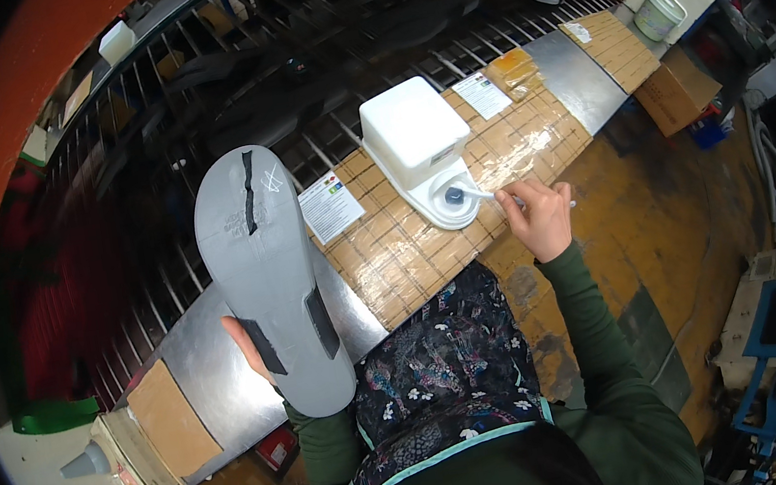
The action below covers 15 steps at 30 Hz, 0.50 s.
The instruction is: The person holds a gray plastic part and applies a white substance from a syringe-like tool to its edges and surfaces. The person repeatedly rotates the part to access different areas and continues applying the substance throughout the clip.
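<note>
My left hand [246, 347] grips a grey shoe sole [258, 271] from behind, its fingers mostly hidden by it. A black strip [249, 192] lies along the wide end, and dark patches [321, 321] sit on both edges lower down. In my right hand [541, 219], a thin white-handled brush [486, 195] is pinched between thumb and fingers. Its dark tip reaches into the round cup at the front of a white plastic dispenser [417, 129]. The dispenser stands on a taped cardboard sheet [391, 267].
Beyond the ledge runs a rack of metal rods [145, 311] with dark, blurred items on it. Printed labels [331, 208] lie by the dispenser. A pale tub [659, 12] stands far right, above a cardboard box [677, 91]. A grey cup [84, 461] is at lower left.
</note>
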Each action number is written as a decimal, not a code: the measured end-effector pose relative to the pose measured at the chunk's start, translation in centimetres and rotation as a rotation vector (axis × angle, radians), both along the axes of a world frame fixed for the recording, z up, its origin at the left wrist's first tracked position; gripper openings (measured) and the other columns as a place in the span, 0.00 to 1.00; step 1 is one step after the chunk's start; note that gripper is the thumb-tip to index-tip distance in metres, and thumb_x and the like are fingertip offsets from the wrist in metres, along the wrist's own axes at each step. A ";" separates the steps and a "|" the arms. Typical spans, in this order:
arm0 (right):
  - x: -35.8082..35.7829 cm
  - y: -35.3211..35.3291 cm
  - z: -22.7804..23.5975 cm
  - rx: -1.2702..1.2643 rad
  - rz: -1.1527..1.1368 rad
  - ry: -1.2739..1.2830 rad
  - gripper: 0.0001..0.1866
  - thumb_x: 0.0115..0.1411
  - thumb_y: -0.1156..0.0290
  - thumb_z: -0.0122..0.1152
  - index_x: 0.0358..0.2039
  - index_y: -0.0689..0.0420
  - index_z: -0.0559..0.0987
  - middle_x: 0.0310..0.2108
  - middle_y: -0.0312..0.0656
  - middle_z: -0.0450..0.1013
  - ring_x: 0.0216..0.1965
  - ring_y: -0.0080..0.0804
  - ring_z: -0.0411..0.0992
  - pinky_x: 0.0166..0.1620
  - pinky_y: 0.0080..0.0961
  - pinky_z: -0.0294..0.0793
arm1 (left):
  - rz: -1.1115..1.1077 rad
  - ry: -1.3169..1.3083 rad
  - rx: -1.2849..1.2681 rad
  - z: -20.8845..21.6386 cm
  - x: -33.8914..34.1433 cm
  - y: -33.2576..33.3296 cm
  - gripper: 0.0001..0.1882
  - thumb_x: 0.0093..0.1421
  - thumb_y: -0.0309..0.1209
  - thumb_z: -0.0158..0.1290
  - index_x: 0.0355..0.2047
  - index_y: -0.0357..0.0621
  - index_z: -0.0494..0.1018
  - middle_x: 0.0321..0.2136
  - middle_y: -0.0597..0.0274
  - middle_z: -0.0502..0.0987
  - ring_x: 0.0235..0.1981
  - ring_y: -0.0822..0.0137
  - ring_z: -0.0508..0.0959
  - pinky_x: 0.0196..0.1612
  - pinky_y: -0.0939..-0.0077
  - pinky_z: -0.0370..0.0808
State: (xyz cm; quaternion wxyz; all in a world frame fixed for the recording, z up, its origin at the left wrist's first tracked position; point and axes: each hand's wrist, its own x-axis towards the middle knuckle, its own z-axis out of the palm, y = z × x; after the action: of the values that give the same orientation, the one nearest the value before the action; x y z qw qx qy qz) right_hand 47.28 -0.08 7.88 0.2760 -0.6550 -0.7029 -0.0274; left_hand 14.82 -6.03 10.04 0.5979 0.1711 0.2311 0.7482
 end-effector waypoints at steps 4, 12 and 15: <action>1.1 0.0 -0.5 -0.261 -0.085 0.387 0.10 0.61 0.63 0.60 0.28 0.55 0.81 0.20 0.38 0.73 0.19 0.26 0.67 0.30 0.27 0.59 | 0.044 0.095 -0.060 0.9 1.6 0.5 0.32 0.69 0.50 0.38 0.64 0.41 0.55 0.53 0.56 0.70 0.48 0.68 0.76 0.50 0.76 0.75; 2.4 -0.6 -1.9 -0.637 0.025 1.248 0.09 0.63 0.66 0.59 0.35 0.59 0.80 0.24 0.33 0.75 0.24 0.16 0.68 0.28 0.17 0.64 | 0.001 -0.043 -0.271 -1.2 3.6 0.7 0.38 0.65 0.64 0.33 0.61 0.46 0.62 0.48 0.61 0.75 0.43 0.67 0.78 0.40 0.77 0.78; 0.1 -0.7 -0.6 -0.315 0.068 1.038 0.07 0.60 0.71 0.63 0.34 0.61 0.81 0.26 0.35 0.76 0.28 0.19 0.70 0.33 0.19 0.67 | -0.170 -0.010 -0.196 -2.8 4.1 0.4 0.41 0.65 0.65 0.33 0.65 0.45 0.56 0.56 0.58 0.68 0.54 0.64 0.71 0.57 0.70 0.69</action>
State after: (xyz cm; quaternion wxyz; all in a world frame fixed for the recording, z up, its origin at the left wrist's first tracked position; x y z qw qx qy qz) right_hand 47.39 -0.75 7.26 0.4861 -0.5927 -0.4906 0.4144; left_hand 18.91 -5.59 7.29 0.6743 0.1269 0.2847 0.6694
